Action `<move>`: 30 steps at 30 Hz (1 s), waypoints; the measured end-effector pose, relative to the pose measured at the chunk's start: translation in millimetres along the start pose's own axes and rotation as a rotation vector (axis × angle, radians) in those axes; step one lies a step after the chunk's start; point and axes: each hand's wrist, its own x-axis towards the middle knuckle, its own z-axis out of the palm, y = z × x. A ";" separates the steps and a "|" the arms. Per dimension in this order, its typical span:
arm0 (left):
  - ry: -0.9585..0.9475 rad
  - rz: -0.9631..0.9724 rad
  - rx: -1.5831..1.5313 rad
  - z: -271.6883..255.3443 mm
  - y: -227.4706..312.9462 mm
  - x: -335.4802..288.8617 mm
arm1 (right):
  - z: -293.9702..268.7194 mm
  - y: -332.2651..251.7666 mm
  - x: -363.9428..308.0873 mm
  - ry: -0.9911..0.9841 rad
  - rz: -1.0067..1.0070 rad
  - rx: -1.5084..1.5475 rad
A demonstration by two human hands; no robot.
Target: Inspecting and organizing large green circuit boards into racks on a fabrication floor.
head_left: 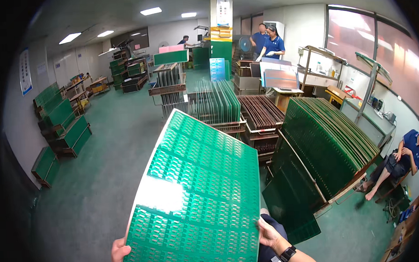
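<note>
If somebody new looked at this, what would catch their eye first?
Probably the shiny green panel in the foreground, held between the left hand and the right hand. Then the dark green panels racked on edge to its right, and the yellow-banded pillar at the back.

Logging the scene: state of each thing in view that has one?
Green panel: held tilted, glare on its face
Left hand: gripping panel's left edge
Right hand: gripping panel's right edge
Wristwatch: fastened on right wrist
Racked green panels: on edge, side by side
Ceiling lights: lit
Fan: running or stopped, can't tell
</note>
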 end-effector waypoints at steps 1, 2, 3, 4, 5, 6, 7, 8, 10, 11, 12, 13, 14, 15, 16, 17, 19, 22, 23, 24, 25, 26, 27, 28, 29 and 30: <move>-0.001 -0.040 -0.017 0.4 -4.2 1.8 | 1.3 0.8 -5.7 0.043 -0.106 -0.070; -0.101 -0.066 -0.006 -9.0 -9.1 4.5 | 2.8 0.3 -7.7 0.081 -0.208 -0.139; -0.105 -0.052 -0.005 -13.2 -20.3 7.8 | 4.0 -3.5 -10.5 0.069 -0.213 -0.144; -0.110 -0.016 -0.200 -17.9 -34.5 11.6 | 3.9 -8.0 -15.3 0.053 -0.218 -0.087; -0.116 0.019 -0.395 -22.4 -48.0 16.3 | 5.3 -10.6 -18.4 0.037 -0.222 -0.029; -0.371 0.090 -0.500 -31.5 -57.4 23.5 | 8.8 -11.7 -19.1 0.005 -0.247 -0.032; -0.379 0.095 -0.504 -18.9 -59.7 24.0 | 10.1 -11.9 -18.4 0.002 -0.255 -0.038; -0.110 0.107 -0.520 6.6 -63.9 21.3 | 11.2 -10.1 -15.8 0.018 -0.313 -0.036; 0.072 0.059 -0.626 55.3 -66.6 7.9 | 15.7 -2.3 -9.8 0.035 -0.426 -0.081; 0.015 0.021 -0.606 59.6 -80.8 2.6 | 15.1 1.9 -5.9 0.036 -0.428 -0.079; 0.018 0.022 -0.667 74.9 -91.4 -3.2 | 19.7 7.5 -2.2 0.012 -0.424 -0.068; 0.387 -0.362 -0.875 82.0 -101.1 -10.2 | 24.2 12.3 -1.6 -0.007 -0.428 -0.054; 0.423 -0.525 -0.751 97.1 -105.0 -11.4 | 26.8 18.8 -2.6 0.022 -0.419 -0.075; 0.465 -0.497 -0.505 108.4 -101.9 -16.6 | 22.8 24.8 -4.3 0.033 -0.370 -0.068; 0.361 -0.476 -0.617 99.6 -111.8 -15.9 | 19.4 27.0 -10.4 0.033 -0.330 -0.137; 0.255 -0.453 -0.728 86.6 -121.0 -14.5 | 17.0 26.2 -17.2 0.033 -0.291 -0.206; 0.265 -0.473 -0.706 70.6 -117.0 -14.3 | 11.9 10.5 -31.9 0.042 -0.273 -0.217; 0.358 -0.377 -0.453 71.2 -84.5 -22.8 | 45.1 -21.3 -52.6 0.108 -0.520 -0.240; 0.380 -0.324 -0.354 66.2 -81.8 -23.8 | 49.1 -34.5 -58.1 0.136 -0.648 -0.257; 0.379 -0.327 -0.355 57.4 -82.9 -25.6 | 35.2 -44.5 -64.3 0.188 -0.762 -0.244; 0.385 -0.324 -0.322 45.5 -87.8 -28.7 | 36.5 -52.7 -72.3 0.190 -0.836 -0.222; 0.396 -0.321 -0.291 34.6 -92.8 -31.9 | 30.4 -59.0 -80.0 0.204 -0.871 -0.196; 0.403 -0.326 -0.292 24.8 -100.4 -30.8 | 24.3 -64.4 -87.4 0.219 -0.904 -0.168; 0.341 -0.199 -0.248 21.4 -103.0 -27.6 | 28.0 -68.2 -94.1 0.220 -0.906 -0.144; 0.279 -0.076 -0.202 18.4 -104.9 -28.9 | 31.2 -68.6 -98.0 0.224 -0.905 -0.120; 0.349 -0.108 -0.259 15.3 -105.8 -31.7 | 34.5 -70.8 -99.2 0.243 -0.919 -0.131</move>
